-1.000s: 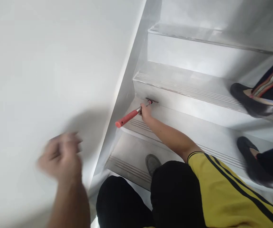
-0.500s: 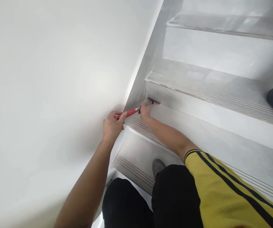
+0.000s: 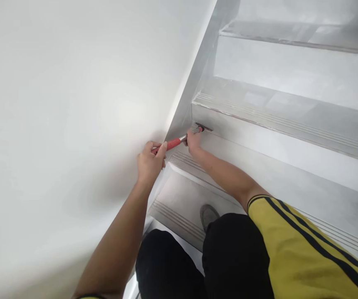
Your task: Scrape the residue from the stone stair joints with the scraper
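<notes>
Red-handled tool [image 3: 174, 143] (in fingers [image 3: 150, 146])

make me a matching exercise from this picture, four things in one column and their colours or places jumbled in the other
Column one
1. left hand
2. right hand
3. shoe
4. right sleeve

Column two
A. yellow with black stripes
B. on the metal shaft, nearer the blade
C. grey, partly hidden behind a black trouser knee
D. at the end of the scraper's red handle

Right pairs
1-D
2-B
3-C
4-A
</notes>
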Demonstrator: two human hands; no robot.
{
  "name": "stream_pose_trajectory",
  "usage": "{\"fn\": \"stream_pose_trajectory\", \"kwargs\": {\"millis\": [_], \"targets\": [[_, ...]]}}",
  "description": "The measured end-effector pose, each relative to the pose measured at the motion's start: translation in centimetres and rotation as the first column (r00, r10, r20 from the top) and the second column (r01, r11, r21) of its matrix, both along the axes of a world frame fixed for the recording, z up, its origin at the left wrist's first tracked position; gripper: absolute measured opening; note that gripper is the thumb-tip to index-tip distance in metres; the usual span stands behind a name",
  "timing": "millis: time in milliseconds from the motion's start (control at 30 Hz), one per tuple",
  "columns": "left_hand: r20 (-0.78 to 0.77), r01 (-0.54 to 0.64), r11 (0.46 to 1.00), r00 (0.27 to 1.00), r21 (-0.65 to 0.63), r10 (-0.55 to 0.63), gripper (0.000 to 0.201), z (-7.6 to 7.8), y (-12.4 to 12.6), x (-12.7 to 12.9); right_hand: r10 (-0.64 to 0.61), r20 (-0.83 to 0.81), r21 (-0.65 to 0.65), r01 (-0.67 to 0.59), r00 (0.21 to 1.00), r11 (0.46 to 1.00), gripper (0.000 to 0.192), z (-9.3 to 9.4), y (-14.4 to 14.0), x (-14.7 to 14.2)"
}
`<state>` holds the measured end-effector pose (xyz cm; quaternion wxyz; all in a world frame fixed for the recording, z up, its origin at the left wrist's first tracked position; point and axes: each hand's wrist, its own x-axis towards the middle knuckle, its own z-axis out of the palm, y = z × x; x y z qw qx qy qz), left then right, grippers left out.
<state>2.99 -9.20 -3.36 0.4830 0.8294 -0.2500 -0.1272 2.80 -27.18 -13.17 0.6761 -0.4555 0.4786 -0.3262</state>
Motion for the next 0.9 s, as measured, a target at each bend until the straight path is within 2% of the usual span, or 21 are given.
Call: {"fn": "stream_pose_trajectory", "kwargs": {"millis": [133,233,333,367,400,433,467,500,567,600,633,667,767,833,900], "targets": [[-0.096,0.006,0.999,0.995,0.040,-0.002,0.031,-1.1,0.4,0.1,0.003,-0.063,0.044,0.000,0.998,0.999,0.013,-0.9,0.4,-0.4],[-0.136,-0.026,0.999,0.990,0.022,0.029,0.034,-2.1,2.6,-1.5,0.037,0.039,0.166,-0.043,0.999,0.985,0.012,-1.2,2.0,-1.2],[-0.236,-0.205,0.977,0.954,-0.061,0.185,0.036,-4.5,5.5,-5.8,0.183,0.164,0.235,-0.218,0.969,0.947,0.011,-1.0,3.7,-3.2],[-0.322,-0.239,0.968,0.925,-0.081,0.201,0.036,-5.7,6.2,-7.8,0.229,0.177,0.222,-0.266,0.957,0.938,0.010,-0.9,4.1,-4.2],[-0.420,-0.217,0.972,0.893,-0.085,0.163,0.037,-7.1,6.7,-9.8,0.263,0.166,0.191,-0.293,0.950,0.937,0.010,-0.9,4.2,-5.3],[-0.505,-0.130,0.988,0.860,-0.082,0.071,0.040,-8.5,7.1,-11.9,0.285,0.128,0.143,-0.302,0.950,0.942,0.010,-0.9,4.0,-6.6],[-0.574,0.040,0.994,0.814,-0.101,-0.091,0.042,-9.8,7.3,-13.8,0.299,0.063,0.078,-0.303,0.952,0.950,0.011,-1.0,3.5,-7.9],[-0.589,0.220,0.968,0.769,-0.122,-0.249,0.042,-11.1,7.4,-15.5,0.308,-0.026,-0.004,-0.308,0.951,0.951,0.013,-1.1,2.8,-9.4],[-0.504,0.515,0.847,0.701,-0.131,-0.504,0.041,-13.5,7.2,-17.7,0.301,-0.245,-0.177,-0.348,0.922,0.921,0.014,-1.5,0.6,-12.6],[-0.468,0.597,0.794,0.673,-0.113,-0.572,0.039,-14.6,7.1,-18.2,0.284,-0.352,-0.246,-0.381,0.892,0.891,0.014,-1.7,-0.7,-14.3],[-0.451,0.634,0.768,0.661,-0.091,-0.600,0.037,-15.8,7.1,-18.3,0.259,-0.444,-0.297,-0.414,0.858,0.861,0.014,-2.0,-2.0,-15.8],[-0.456,0.635,0.769,0.665,-0.072,-0.592,0.035,-17.0,7.1,-18.1,0.228,-0.521,-0.333,-0.442,0.822,0.833,0.015,-2.2,-3.2,-17.3],[-0.522,0.515,0.857,0.726,-0.019,-0.448,0.034,-20.9,7.6,-16.5,0.140,-0.673,-0.397,-0.514,0.727,0.760,0.023,-3.2,-6.1,-20.2],[-0.549,0.420,0.907,0.764,0.024,-0.339,0.033,-23.2,8.5,-15.3,0.086,-0.743,-0.414,-0.555,0.664,0.721,0.026,-3.9,-7.0,-20.3],[-0.584,0.346,0.937,0.769,0.041,-0.258,0.032,-24.9,9.3,-14.5,0.033,-0.795,-0.424,-0.592,0.606,0.685,0.025,-4.6,-7.4,-18.8]]}}
